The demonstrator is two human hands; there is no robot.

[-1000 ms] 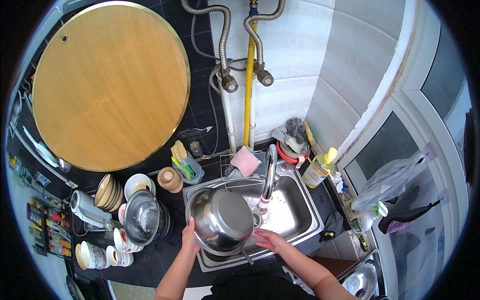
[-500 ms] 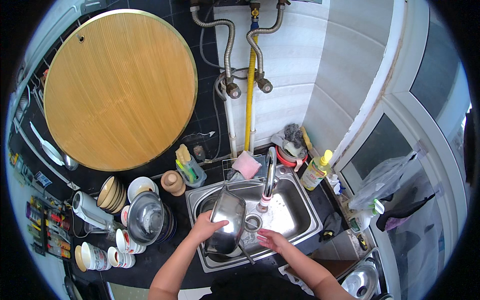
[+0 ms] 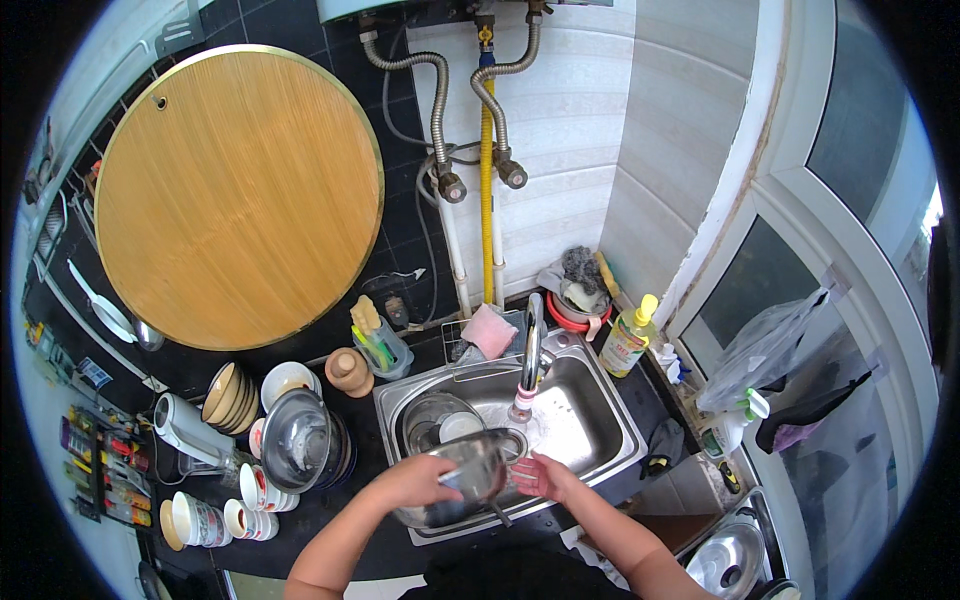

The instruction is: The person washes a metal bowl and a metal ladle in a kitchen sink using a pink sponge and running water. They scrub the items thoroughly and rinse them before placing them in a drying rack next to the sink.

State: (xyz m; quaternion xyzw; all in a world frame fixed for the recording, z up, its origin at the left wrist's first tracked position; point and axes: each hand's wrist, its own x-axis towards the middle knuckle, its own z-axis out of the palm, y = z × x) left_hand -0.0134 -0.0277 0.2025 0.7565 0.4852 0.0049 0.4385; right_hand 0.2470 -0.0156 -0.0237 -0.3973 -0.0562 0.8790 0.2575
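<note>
Over the front of the steel sink (image 3: 598, 450), my left hand (image 3: 425, 480) grips a shiny metal pot (image 3: 474, 462) by its side, thumb and fingers around the wall. The pot is tilted, and a short handle sticks out at its lower right. My right hand (image 3: 542, 477) is beside the pot with its fingers spread, holding nothing. Just beyond the pot stands the chrome faucet (image 3: 531, 350), its spout over the sink. A white bowl (image 3: 460, 426) and a metal basin (image 3: 425, 412) lie in the sink's left part, partly hidden by the pot.
Stacked bowls (image 3: 232, 397), a steel basin (image 3: 300, 437) and patterned cups (image 3: 196, 520) crowd the counter to the left. Behind the sink are a pink sponge (image 3: 489, 331) and a red bowl (image 3: 571, 314). A yellow-capped bottle (image 3: 627, 340) stands to the right.
The pot has come down toward me and turned in my left hand, uncovering the white bowl and metal basin. My right hand stays open beside it. The view has shifted slightly.
</note>
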